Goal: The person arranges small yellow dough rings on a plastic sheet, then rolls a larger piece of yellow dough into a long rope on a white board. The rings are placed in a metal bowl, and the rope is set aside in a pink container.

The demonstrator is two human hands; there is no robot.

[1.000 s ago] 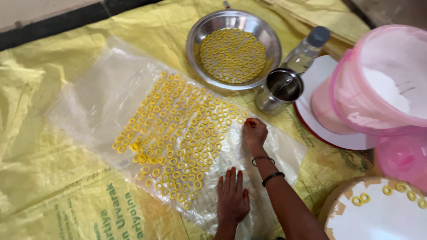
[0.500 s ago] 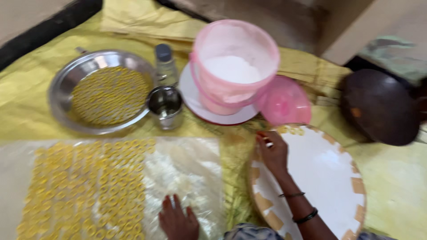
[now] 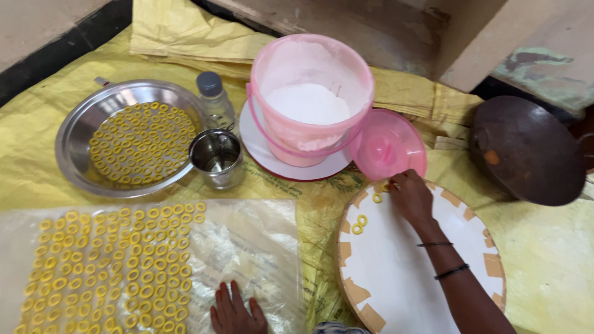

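My right hand [image 3: 411, 197] reaches over the far edge of a round white board [image 3: 402, 272], its fingertips pinched at a small yellow ring near the rim. A few more yellow rings [image 3: 361, 222] lie on the board to the left of it. My left hand [image 3: 236, 312] rests flat with fingers spread on a clear plastic sheet [image 3: 247, 247], beside many rows of yellow rings [image 3: 111, 266] laid out on that sheet.
A steel plate [image 3: 74, 133] holds more yellow rings. Nearby stand a small steel cup [image 3: 216, 158], a clear bottle [image 3: 215, 102], a pink bucket [image 3: 309, 102] of white powder on a white plate, its pink lid [image 3: 388, 145], and a dark round pan [image 3: 526, 148]. Yellow sacking covers the floor.
The view swung right from the plastic sheet to the white board. My right hand left the rows of rings and moved to the board's far edge; the left hand stayed on the sheet.
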